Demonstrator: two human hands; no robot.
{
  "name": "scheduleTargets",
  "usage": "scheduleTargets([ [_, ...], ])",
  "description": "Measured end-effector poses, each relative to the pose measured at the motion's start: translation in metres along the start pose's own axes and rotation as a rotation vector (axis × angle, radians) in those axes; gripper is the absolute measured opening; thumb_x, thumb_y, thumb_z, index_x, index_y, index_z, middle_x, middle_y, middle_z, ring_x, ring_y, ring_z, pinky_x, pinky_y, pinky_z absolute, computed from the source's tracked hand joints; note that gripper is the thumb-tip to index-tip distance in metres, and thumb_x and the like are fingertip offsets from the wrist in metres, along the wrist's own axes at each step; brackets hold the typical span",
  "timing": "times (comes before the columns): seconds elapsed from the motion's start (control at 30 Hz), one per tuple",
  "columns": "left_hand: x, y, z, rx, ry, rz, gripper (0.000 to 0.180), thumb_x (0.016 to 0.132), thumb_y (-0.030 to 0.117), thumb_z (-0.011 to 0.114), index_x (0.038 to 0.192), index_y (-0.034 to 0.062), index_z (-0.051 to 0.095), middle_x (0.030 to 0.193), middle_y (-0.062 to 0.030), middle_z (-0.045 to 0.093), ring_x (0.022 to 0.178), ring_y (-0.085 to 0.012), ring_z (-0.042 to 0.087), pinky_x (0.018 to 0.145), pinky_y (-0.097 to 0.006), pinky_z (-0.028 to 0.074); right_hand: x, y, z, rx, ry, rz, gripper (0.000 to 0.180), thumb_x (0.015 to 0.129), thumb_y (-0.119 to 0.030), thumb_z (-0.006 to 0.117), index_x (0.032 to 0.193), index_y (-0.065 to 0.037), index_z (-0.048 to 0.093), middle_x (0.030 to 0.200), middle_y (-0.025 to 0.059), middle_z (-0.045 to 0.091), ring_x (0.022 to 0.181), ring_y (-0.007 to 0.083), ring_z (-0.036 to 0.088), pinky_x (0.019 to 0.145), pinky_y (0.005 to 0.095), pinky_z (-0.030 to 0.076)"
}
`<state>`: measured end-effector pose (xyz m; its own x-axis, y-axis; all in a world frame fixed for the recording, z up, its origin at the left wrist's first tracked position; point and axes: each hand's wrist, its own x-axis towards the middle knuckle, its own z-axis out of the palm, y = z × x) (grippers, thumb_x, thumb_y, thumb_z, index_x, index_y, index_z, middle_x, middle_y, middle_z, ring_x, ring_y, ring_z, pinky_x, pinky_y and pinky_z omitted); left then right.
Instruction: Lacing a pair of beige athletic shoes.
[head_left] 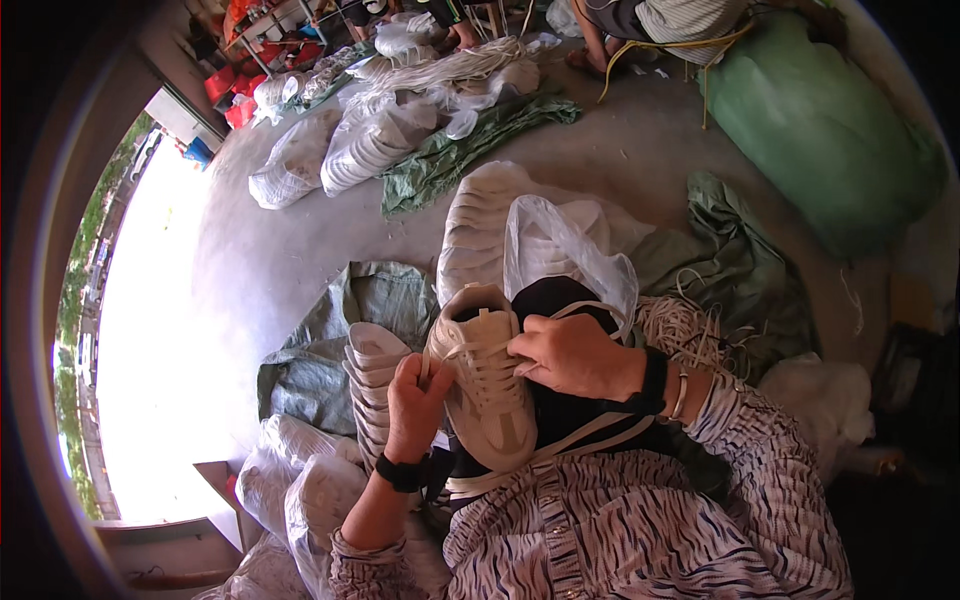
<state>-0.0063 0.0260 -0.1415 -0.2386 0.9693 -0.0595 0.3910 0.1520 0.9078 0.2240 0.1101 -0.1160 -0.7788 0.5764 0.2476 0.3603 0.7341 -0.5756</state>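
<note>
Thumb and fingertips of the left hand [414, 402] are pinched together on a pale lace [466, 349] at the left edge of a shoe. On the opposite edge, the right hand [578, 352] has its fingers curled in and the thumb drawn up to them, nipping lace too; the exact spot it pinches is partly hidden by the fingers. Between the two hands sits the shoe [503, 436], a cream sneaker with its toe pointing at the person and its opening facing away, laces crossing its front in rows. Dark cloth [560, 408] lies under and beside it, over the lap. A dark band circles each wrist, and a bracelet [680, 393] sits behind the right one.

Just left of the shoe stands a stack of pale shoe pieces [368, 385], nested together. Beyond the shoe, a longer row of shoe pieces [470, 232] runs away from the person, with a clear plastic bag [530, 235] beside it. A tangle of laces [672, 328] lies to the right, near a crumpled green sheet [735, 260]. Farther off are more bagged piles [365, 150], a big green sack [820, 140] and a seated person [685, 22].
</note>
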Motion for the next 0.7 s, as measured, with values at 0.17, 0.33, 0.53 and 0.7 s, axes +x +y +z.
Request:
scheduleTargets([
  [0.17,0.005,0.028,-0.003,-0.237,-0.012,-0.117,0.016,0.090,0.019,0.054,0.081,0.0059,0.051,0.067,0.0027,0.052,0.056,-0.0031,0.041,0.051,-0.019,0.034,0.008,0.005,0.005,-0.117,-0.017,-0.083,0.013,0.072,-0.011,0.063,0.076,-0.003,0.054,0.080,0.0109,0.055,0.072,0.0290,0.061,0.062,0.0377,0.050],
  [0.33,0.009,0.039,-0.015,-0.390,-0.089,-0.143,0.019,0.094,0.025,0.049,0.085,0.0078,0.049,0.066,0.0025,0.052,0.054,-0.0026,0.042,0.048,-0.017,0.033,0.007,0.004,0.006,0.137,-0.072,0.087,0.018,0.075,-0.012,0.062,0.084,-0.001,0.051,0.086,0.0135,0.059,0.077,0.0314,0.061,0.067,0.0398,0.049],
  [0.53,0.018,0.044,-0.008,-0.499,-0.073,-0.138,0.016,0.094,0.023,0.048,0.091,0.0075,0.051,0.063,0.0017,0.051,0.049,-0.0034,0.041,0.045,-0.017,0.031,-0.002,-0.008,0.010,0.010,-0.023,0.141,0.018,0.076,-0.012,0.060,0.087,-0.001,0.050,0.081,0.0158,0.059,0.078,0.0329,0.061,0.064,0.0405,0.049],
  [0.7,0.023,0.038,-0.017,-0.794,0.019,-0.174,0.012,0.094,0.016,0.049,0.100,0.0064,0.053,0.057,0.0017,0.045,0.046,-0.0053,0.037,0.042,-0.019,0.027,-0.002,-0.008,0.000,0.005,-0.059,0.190,0.015,0.074,-0.006,0.057,0.086,-0.001,0.050,0.082,0.0145,0.059,0.076,0.0317,0.061,0.063,0.0386,0.050],
])
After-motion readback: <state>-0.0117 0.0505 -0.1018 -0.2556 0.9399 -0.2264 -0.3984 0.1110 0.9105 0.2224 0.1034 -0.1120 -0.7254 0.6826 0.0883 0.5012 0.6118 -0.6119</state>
